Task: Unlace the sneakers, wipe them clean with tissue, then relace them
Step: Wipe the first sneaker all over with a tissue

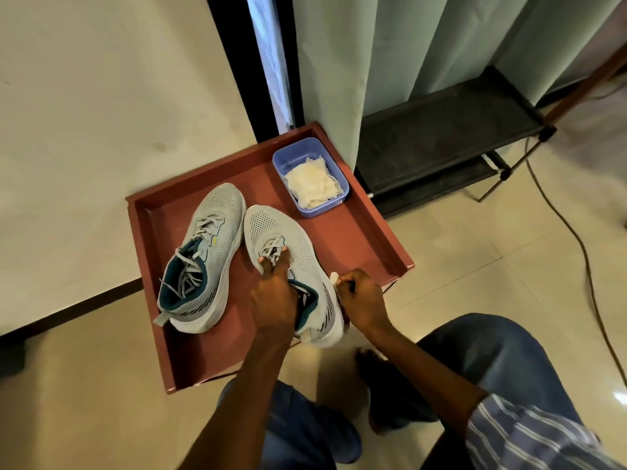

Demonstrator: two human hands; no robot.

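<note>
Two light grey mesh sneakers with teal lining stand side by side on a reddish-brown tray (366, 232). The left sneaker (207, 252) has its laces loose and spilling out. My left hand (273, 290) grips the right sneaker (281, 239) over its tongue and laces, thumb and fingers curled round it. My right hand (361, 300) pinches a small wad of white tissue (334, 277) against the outer side of that sneaker near the heel. A blue plastic tub (281, 161) holding more white tissue (314, 183) stands at the tray's far right corner.
The tray rests on a low stand against a cream wall. A green curtain (390, 52) hangs behind it, with a black low shelf rack (451, 127) to the right. A dark cable (576, 239) runs over the tiled floor. My knees and a bare foot (369, 362) are below.
</note>
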